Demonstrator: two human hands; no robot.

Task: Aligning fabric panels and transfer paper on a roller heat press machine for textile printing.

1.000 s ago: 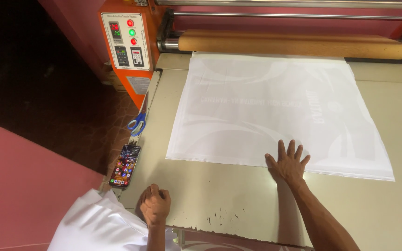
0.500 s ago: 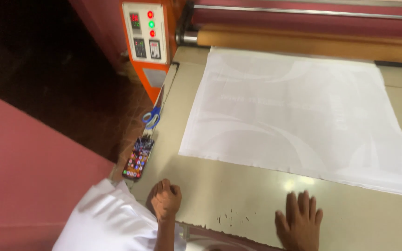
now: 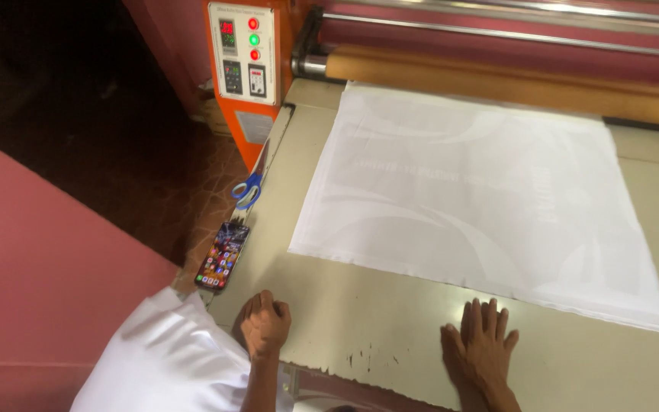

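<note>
Near the desk's [image 3: 390,305] front edge, head view: my left hand [image 3: 265,324] rests at seven o'clock, grip curled into a fist on the bare surface; I cannot tell whether it holds the white cloth bundle [image 3: 165,358] hanging just beside it at eight o'clock. My right hand [image 3: 484,345] lies flat at five o'clock, fingers spread, grip wide and holding nothing, just short of the white sheet's [image 3: 474,191] near hem. That sheet lies spread at the desk's centre, its far edge by the brown roller [image 3: 497,80] at twelve. A phone [image 3: 223,255] and blue-handled scissors [image 3: 248,191] sit at nine o'clock; an orange control box [image 3: 247,69] stands at eleven.
</note>
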